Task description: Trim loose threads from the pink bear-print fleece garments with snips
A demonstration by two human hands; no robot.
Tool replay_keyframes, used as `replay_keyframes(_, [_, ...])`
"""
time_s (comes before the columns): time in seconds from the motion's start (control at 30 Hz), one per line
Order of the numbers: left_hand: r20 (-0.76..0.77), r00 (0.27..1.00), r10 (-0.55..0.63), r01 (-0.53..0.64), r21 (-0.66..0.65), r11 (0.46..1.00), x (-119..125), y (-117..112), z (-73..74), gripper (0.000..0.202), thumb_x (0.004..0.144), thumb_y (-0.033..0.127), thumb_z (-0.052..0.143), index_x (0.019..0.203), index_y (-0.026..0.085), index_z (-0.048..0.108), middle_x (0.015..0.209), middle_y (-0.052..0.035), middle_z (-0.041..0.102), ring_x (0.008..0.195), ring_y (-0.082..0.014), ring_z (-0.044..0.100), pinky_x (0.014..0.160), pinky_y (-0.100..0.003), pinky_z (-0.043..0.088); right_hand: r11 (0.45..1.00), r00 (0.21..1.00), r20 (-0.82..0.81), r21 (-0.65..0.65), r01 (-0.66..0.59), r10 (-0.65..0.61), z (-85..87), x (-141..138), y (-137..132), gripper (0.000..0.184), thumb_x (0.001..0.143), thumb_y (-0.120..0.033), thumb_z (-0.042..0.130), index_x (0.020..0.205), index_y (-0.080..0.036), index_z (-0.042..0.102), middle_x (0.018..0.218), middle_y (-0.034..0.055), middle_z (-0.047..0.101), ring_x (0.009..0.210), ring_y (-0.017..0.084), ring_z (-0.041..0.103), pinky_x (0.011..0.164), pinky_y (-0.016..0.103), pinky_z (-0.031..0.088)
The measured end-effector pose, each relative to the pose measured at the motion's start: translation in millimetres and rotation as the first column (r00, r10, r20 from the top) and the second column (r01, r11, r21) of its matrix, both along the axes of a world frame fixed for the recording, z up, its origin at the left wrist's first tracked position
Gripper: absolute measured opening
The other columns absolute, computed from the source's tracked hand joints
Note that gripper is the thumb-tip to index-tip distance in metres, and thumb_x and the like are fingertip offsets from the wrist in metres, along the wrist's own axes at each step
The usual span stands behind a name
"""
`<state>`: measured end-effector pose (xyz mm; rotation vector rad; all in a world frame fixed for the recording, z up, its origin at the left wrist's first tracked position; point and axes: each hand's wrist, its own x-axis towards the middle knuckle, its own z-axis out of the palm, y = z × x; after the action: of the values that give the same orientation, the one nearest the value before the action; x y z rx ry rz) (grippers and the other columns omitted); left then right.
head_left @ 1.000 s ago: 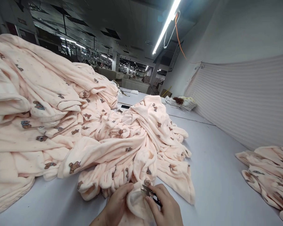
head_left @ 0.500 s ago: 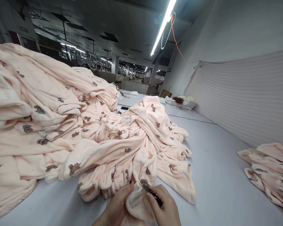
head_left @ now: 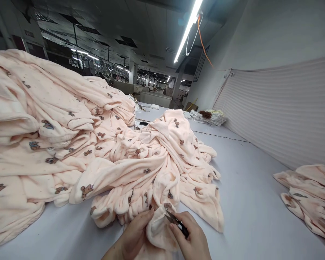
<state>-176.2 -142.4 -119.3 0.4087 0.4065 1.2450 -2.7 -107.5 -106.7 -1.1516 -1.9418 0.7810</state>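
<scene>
Far left: big heap of printed pink fleece (head_left: 29, 104), stacked high and loose; could slump toward the work if the cloth next to it gets tugged. Centre: bunched fleece (head_left: 135, 169), many folds; a stray fold could slip under the blades. Left hand (head_left: 137, 231) pinches the held cloth end (head_left: 157, 233) between thumb and fingers; if that pinch slackens, the soft edge could shift mid-cut. Cloth end sits between both hands, in front of the bunched fleece. Black snips (head_left: 182, 228) point at its upper edge, blades look slightly parted, contact unclear; angled too deep, they could nick fabric or left fingertips, which are near. Right hand (head_left: 192, 233) is wrapped round the snips; a slip there would probably jab the cloth. Right: tabletop (head_left: 246, 202), then smaller fleece pile (head_left: 311, 196), well apart, low risk.
</scene>
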Motion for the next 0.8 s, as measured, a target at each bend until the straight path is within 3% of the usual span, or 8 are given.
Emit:
replay_keyframes(0.23, [-0.103, 0.995, 0.009, -0.011, -0.023, 1.000, -3.2, 0.0, -1.1, 0.031, 0.092, 0.025, 0.047, 0.106, 0.009, 0.069, 0.095, -0.0113, 0.075, 0.102, -0.0241, 0.063, 0.095, -0.035, 0.044, 0.999, 0.994, 0.112, -0.032, 0.004, -0.001, 9.5, 0.6, -1.5, 0.023, 0.090, -0.036, 0.050, 0.095, -0.026, 0.070, 0.086, 0.0017, 0.067, 0.080, 0.017, 0.065, 0.070, 0.023, 0.049])
replay_keyframes(0.33, [-0.150, 0.989, 0.006, -0.008, -0.013, 1.000, -2.8, 0.1, -3.9, 0.030, 0.090, 0.028, 0.051, 0.106, 0.009, 0.069, 0.094, -0.0118, 0.075, 0.101, -0.0254, 0.063, 0.092, -0.036, 0.045, 0.996, 0.980, 0.195, 0.069, -0.049, 0.035, 8.1, -1.6, -9.2, 0.023, 0.086, -0.034, 0.055, 0.105, -0.028, 0.066, 0.093, 0.0017, 0.067, 0.079, 0.019, 0.064, 0.070, 0.026, 0.049])
replay_keyframes(0.4, [-0.204, 0.979, 0.014, -0.017, -0.014, 1.000, -2.4, 0.8, -4.9, 0.029, 0.087, 0.030, 0.056, 0.103, 0.010, 0.071, 0.093, -0.0116, 0.075, 0.101, -0.0259, 0.063, 0.092, -0.036, 0.045, 0.993, 0.966, 0.256, 0.108, -0.056, 0.027, 7.7, -2.9, -10.9, 0.021, 0.087, -0.032, 0.053, 0.103, -0.028, 0.067, 0.093, 0.0022, 0.067, 0.077, 0.019, 0.064, 0.069, 0.027, 0.048])
replay_keyframes(0.53, [-0.259, 0.966, 0.015, -0.020, -0.015, 1.000, -3.6, 1.5, -3.9, 0.029, 0.084, 0.033, 0.061, 0.098, 0.010, 0.072, 0.092, -0.0122, 0.075, 0.101, -0.0269, 0.063, 0.093, -0.038, 0.044, 0.996, 0.989, 0.139, -0.083, -0.028, 0.039, 10.7, 3.8, -4.4, 0.025, 0.091, -0.037, 0.049, 0.087, -0.024, 0.070, 0.084, 0.0017, 0.067, 0.078, 0.018, 0.064, 0.068, 0.024, 0.047])
replay_keyframes(0.63, [-0.279, 0.960, 0.007, -0.011, -0.013, 1.000, -4.4, 1.3, -2.8, 0.029, 0.084, 0.032, 0.061, 0.099, 0.010, 0.072, 0.094, -0.0124, 0.074, 0.101, -0.0269, 0.063, 0.094, -0.038, 0.043, 0.985, 0.996, 0.081, -0.172, -0.028, 0.042, 6.7, 13.8, -5.9, 0.024, 0.088, -0.042, 0.053, 0.092, -0.024, 0.068, 0.084, 0.0007, 0.067, 0.078, 0.017, 0.063, 0.070, 0.024, 0.048])
replay_keyframes(0.7, [-0.291, 0.957, 0.007, -0.009, -0.005, 1.000, -3.7, 1.7, -3.5, 0.029, 0.084, 0.033, 0.061, 0.098, 0.010, 0.071, 0.094, -0.0121, 0.074, 0.100, -0.0264, 0.063, 0.093, -0.038, 0.043, 0.993, 0.987, 0.158, -0.116, 0.008, 0.010, -3.6, 17.1, -11.4, 0.026, 0.085, -0.042, 0.057, 0.103, -0.025, 0.064, 0.093, 0.0014, 0.066, 0.082, 0.018, 0.063, 0.071, 0.025, 0.048])
replay_keyframes(0.8, [-0.319, 0.948, 0.005, -0.004, 0.004, 1.000, -3.0, 3.2, -6.7, 0.028, 0.083, 0.034, 0.061, 0.094, 0.010, 0.072, 0.093, -0.0115, 0.074, 0.095, -0.0247, 0.063, 0.092, -0.037, 0.043, 0.991, 0.917, 0.390, 0.130, 0.037, -0.085, -25.6, 16.7, -17.7, 0.029, 0.083, -0.032, 0.056, 0.111, -0.026, 0.059, 0.093, 0.0024, 0.065, 0.073, 0.019, 0.062, 0.063, 0.027, 0.046])
